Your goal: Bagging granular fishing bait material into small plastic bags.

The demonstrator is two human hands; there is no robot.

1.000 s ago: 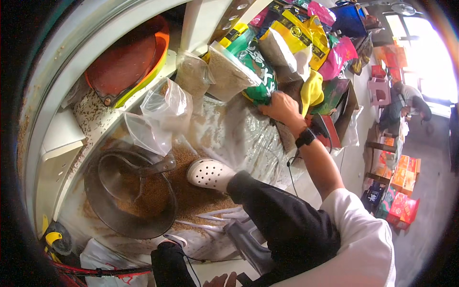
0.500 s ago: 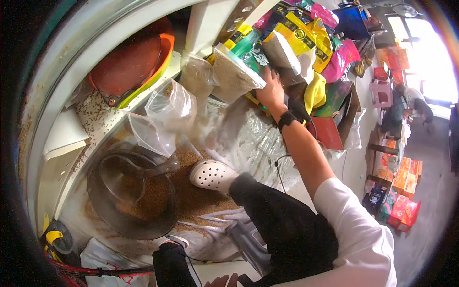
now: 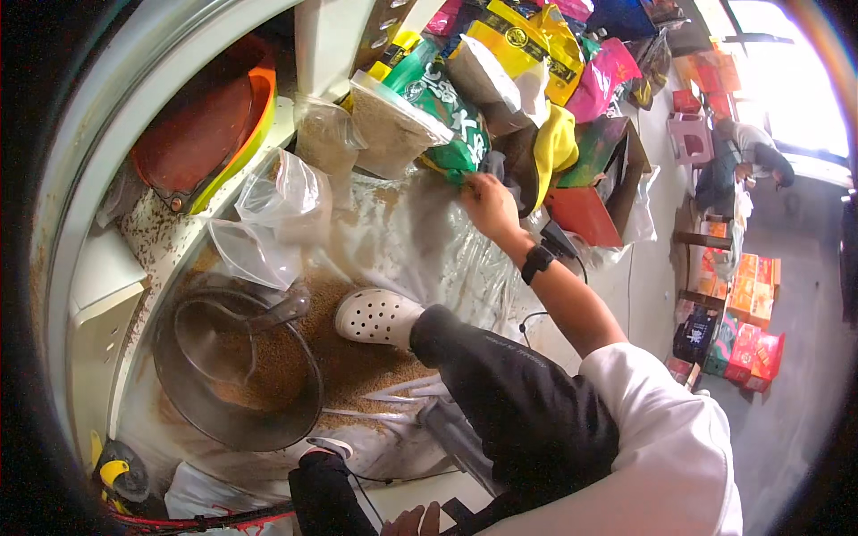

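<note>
Right grip (image 3: 491, 207) shifted down green bag (image 3: 450, 114); bag's lower end against grip

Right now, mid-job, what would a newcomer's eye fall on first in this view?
Probably the heap of bright bags at the top, yellow, green and pink, with the right hand at the lower end of a green bag. Next, the big dark basin at lower left, holding a scoop and brown grains. The pale, holed clog near the middle also stands out.
</note>
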